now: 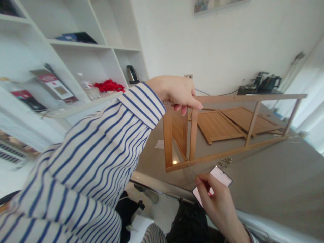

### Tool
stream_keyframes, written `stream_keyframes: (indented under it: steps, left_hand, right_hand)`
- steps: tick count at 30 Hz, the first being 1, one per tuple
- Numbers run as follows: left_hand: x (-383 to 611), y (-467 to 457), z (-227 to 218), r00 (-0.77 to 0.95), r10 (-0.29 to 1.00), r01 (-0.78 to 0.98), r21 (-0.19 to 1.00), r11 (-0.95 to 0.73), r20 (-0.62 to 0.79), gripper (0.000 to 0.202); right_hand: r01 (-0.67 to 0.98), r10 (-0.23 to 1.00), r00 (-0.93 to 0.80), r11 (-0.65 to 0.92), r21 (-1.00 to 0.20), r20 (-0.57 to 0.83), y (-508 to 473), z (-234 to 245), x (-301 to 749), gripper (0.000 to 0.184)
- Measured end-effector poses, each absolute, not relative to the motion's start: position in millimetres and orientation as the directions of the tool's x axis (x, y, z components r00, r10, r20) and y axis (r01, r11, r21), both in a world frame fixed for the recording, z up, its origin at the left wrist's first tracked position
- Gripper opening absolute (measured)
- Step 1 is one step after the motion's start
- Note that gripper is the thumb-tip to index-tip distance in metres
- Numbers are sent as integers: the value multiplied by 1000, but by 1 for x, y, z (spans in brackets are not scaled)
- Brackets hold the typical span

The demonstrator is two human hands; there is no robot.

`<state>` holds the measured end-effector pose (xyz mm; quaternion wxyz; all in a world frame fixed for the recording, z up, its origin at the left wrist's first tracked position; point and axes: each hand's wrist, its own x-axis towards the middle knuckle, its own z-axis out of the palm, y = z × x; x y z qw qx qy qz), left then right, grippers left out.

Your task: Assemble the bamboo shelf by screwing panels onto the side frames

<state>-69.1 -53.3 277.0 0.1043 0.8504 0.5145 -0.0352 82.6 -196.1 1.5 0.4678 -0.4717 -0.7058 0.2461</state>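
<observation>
A light-wood frame (253, 123) with uprights and two long rails stands on the grey table. Fingers of my left hand (181, 91) are bent over its top at the near-left corner, gripping the wood. Lower down, my right hand (217, 199) pinches a thin metal tool (192, 170). The tool's tip meets the bottom rail close to an upright; its handle end is hidden in my fingers, so its exact kind is unclear. A phone (222, 175) with a lit screen lies partly under my right hand. Small metal fittings (224, 162) are beside the rail.
Slatted wooden panels (217, 126) lie on the table (278, 179) behind the frame. A white paper slip (159, 144) is at the left. White shelves (83, 45) hold a kettle (132, 74), bottles and red cloth (108, 86). Another black kettle (270, 82) stands at the far right.
</observation>
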Motion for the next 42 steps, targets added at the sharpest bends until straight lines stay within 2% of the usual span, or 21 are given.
stream_keyframes:
  steps: [2,4,7,9,12,17,22,24,26,29,33,35,37,39,41,42]
  left_hand:
    - [-69,-53,277,456,873,888,142,-437,-172,41]
    - [-70,-52,276,441,880,896,142,-421,-177,43]
    - [-70,-51,276,451,874,891,154,-428,-181,42]
    - [-70,-50,276,461,869,885,159,-437,-179,40]
    - [-70,-51,276,450,875,891,154,-427,-177,41]
    - [-69,-52,277,457,872,887,160,-433,-174,39]
    - [-70,-51,276,466,868,882,168,-441,-169,38]
    - [-69,-52,276,467,868,881,165,-443,-166,38]
    - [-69,-52,276,468,868,881,161,-445,-164,38]
    - [-68,-54,277,468,868,882,155,-445,-167,38]
    - [-68,-53,277,461,871,886,153,-439,-171,37]
    - [-69,-52,277,468,867,882,159,-444,-170,38]
    - [-69,-52,277,477,863,876,169,-451,-170,37]
    - [-70,-52,276,480,861,874,176,-452,-171,37]
    - [-70,-52,276,477,862,876,178,-449,-174,37]
    - [-69,-52,276,476,862,876,177,-448,-174,37]
  right_hand:
    - [292,956,-85,294,-910,281,-198,0,76,23]
    - [70,986,-76,153,-986,148,-200,-2,71,23]
    - [-206,995,-94,11,-978,31,-201,-4,67,34]
    - [-261,994,-107,-2,-965,27,-201,-5,66,35]
    - [-222,989,-120,55,-974,83,-201,-9,67,30]
    - [-13,960,-184,214,-977,213,-201,-17,77,28]
    - [277,908,-230,406,-871,350,-196,-11,89,22]
    - [337,888,-215,458,-823,407,-193,-7,89,20]
    - [341,882,-198,471,-814,427,-191,-4,87,20]
    - [293,920,-148,392,-872,364,-192,-3,79,22]
    - [69,963,-61,265,-962,261,-194,-6,70,25]
    - [-41,971,-38,233,-972,234,-195,-7,67,26]
    - [-81,971,-19,234,-969,236,-195,-9,67,25]
    - [-12,960,-14,278,-961,278,-194,-11,71,24]
    - [176,922,-38,386,-906,385,-193,-13,77,21]
    - [280,884,-76,462,-841,461,-192,-14,81,18]
